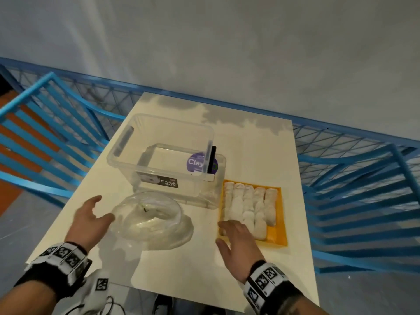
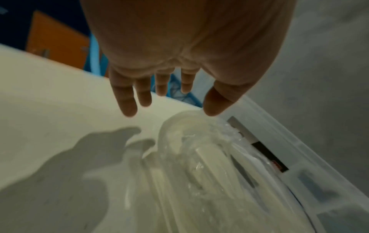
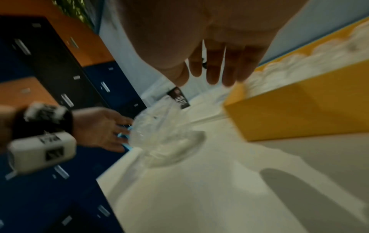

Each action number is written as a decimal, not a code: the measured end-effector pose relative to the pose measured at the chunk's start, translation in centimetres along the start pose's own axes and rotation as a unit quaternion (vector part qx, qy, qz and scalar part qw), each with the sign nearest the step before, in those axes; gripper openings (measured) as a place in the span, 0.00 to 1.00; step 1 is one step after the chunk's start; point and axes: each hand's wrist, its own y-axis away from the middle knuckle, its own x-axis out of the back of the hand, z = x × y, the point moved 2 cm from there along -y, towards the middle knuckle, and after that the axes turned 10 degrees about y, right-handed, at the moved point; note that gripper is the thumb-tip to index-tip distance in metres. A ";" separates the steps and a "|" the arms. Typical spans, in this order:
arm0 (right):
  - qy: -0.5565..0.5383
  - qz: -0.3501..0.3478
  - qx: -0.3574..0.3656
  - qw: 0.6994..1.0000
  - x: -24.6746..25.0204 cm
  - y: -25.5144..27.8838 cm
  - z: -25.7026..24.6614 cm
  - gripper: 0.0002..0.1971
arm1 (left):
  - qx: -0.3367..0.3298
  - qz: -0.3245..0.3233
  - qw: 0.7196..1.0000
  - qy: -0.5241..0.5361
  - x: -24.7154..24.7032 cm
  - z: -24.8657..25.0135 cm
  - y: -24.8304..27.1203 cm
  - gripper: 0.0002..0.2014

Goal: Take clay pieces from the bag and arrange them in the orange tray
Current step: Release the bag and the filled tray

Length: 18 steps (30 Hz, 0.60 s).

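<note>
A clear plastic bag (image 1: 152, 220) lies crumpled on the cream table in front of a transparent box. The orange tray (image 1: 278, 233) to its right holds several white clay pieces (image 1: 248, 206) laid side by side. My left hand (image 1: 91, 218) hovers at the bag's left edge with fingers spread, holding nothing; the left wrist view shows its straight fingers (image 2: 127, 97) above the bag (image 2: 199, 165). My right hand (image 1: 236, 241) sits at the tray's near left corner, fingers extended and empty. In the right wrist view its fingers (image 3: 213, 69) hang over the tray's edge (image 3: 289, 113).
A transparent storage box (image 1: 159, 153) with a purple "Clay" label stands behind the bag. The table (image 1: 193, 269) is ringed by blue railings (image 1: 354, 201). A white glove-like item (image 1: 95, 289) hangs at the near left edge.
</note>
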 end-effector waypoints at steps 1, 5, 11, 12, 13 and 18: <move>-0.050 -0.027 0.004 0.998 -0.9 -0.9 -1.8 0.25 | 0.043 -0.041 0.996 0.066 -0.5 -0.7 -0.3 0.32; -0.178 -0.133 -0.111 0.969 -4.2 -5.3 -8.0 0.32 | 0.132 -0.176 0.949 0.227 -3.1 -0.9 0.7 0.24; -0.120 -0.224 -0.028 0.967 -5.7 -6.0 -15.5 0.22 | 0.063 -0.273 0.936 0.212 -6.3 1.2 4.7 0.27; -0.104 -0.238 -0.002 0.966 -5.9 -5.4 -16.0 0.20 | 0.033 -0.273 0.942 0.192 -6.6 1.0 5.1 0.26; -0.114 -0.247 0.013 0.962 -5.8 -4.6 -16.2 0.18 | 0.000 -0.263 0.949 0.171 -6.7 1.0 5.3 0.22; -0.338 -0.044 -0.082 0.936 0.2 -0.1 -11.6 0.11 | -0.181 -0.225 0.957 0.035 -6.1 2.5 5.9 0.06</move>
